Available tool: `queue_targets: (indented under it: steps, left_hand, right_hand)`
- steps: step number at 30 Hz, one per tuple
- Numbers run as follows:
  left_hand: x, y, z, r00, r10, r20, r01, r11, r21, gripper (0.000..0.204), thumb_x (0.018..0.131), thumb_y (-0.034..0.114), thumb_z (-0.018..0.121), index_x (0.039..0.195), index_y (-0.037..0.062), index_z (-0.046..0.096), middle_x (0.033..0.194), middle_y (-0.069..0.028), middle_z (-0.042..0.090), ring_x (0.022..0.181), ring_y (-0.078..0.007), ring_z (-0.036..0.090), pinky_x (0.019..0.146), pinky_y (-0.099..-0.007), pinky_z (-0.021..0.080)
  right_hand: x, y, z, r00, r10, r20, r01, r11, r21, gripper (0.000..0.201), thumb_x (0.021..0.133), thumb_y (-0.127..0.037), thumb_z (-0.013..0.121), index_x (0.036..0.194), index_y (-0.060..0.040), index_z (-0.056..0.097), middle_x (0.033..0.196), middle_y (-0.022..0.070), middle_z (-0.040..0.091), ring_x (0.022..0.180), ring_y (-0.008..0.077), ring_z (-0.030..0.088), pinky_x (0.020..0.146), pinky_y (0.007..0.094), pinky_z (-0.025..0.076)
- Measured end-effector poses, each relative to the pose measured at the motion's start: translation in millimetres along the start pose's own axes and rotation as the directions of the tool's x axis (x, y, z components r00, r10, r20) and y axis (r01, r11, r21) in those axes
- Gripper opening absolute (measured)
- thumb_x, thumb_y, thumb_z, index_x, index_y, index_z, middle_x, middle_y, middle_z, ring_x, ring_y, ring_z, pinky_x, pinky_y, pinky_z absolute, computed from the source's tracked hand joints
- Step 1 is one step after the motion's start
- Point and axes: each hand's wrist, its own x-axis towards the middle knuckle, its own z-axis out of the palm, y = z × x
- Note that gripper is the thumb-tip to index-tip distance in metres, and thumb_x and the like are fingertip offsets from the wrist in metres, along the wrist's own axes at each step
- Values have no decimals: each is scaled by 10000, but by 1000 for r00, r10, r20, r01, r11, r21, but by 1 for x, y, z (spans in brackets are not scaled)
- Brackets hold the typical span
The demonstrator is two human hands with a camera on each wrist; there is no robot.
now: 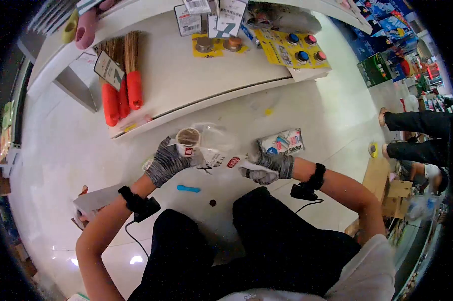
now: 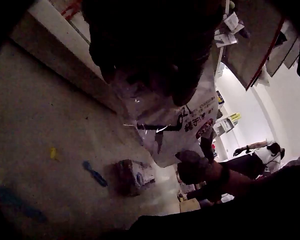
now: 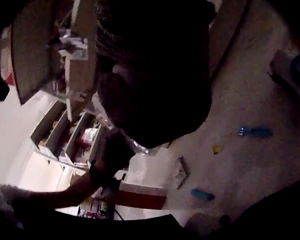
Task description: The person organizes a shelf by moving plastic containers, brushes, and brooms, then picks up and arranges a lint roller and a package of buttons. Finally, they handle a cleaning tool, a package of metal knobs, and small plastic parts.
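My gloved left hand (image 1: 168,163) grips a short white roll (image 1: 189,150) with a brown round end facing up, in the head view. A clear and white printed plastic bag (image 1: 219,143) stretches from beside the roll toward the right. My right hand (image 1: 271,165), also in a grey glove, pinches the bag's far end near its red logo. Dark lettering shows on the bag (image 2: 190,122) in the left wrist view. Beyond the right hand lies a "Dust Sticker" pack (image 1: 290,143). A blue plastic handle-shaped piece (image 1: 189,188) lies on the floor below the hands.
A low white shelf (image 1: 196,85) runs across in front, bearing red-handled brushes (image 1: 134,90) and yellow cards (image 1: 286,50) with round items. Left of my forearm stands a grey box (image 1: 103,200). Another person's legs (image 1: 417,138) and cardboard boxes (image 1: 397,195) are at right.
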Motion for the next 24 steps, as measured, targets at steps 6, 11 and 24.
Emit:
queue_targets:
  steps: [6,11,24]
  left_hand:
    - [21,-24,24,943,-324,-74,50,360,-932,434,787,373,526,1067,46,467,1042,-100,531,939,-222,530,796,-350,452]
    - [13,7,19,890,-165,424,310,-462,-831,597,780,506,462,1144,36,409,1079,-148,498,940,-282,522,830,-415,422]
    - [37,55,12,904,-238,357,145,-613,-776,649,727,444,581,1189,42,366,1156,-146,457,1043,-270,468,905,-394,382]
  right_hand:
    - [18,7,30,459,-884,90,-257,-229,-939,433,799,-457,469,820,-28,526,463,3,480,402,80,480,405,216,372]
    - [16,8,46,469,-847,-250,40,303,-952,371,768,-399,549,853,-38,543,542,27,535,439,91,507,429,235,418]
    - [48,54,56,523,-724,-449,130,589,-798,261,773,-256,573,847,-29,468,590,64,517,395,120,498,340,232,403]
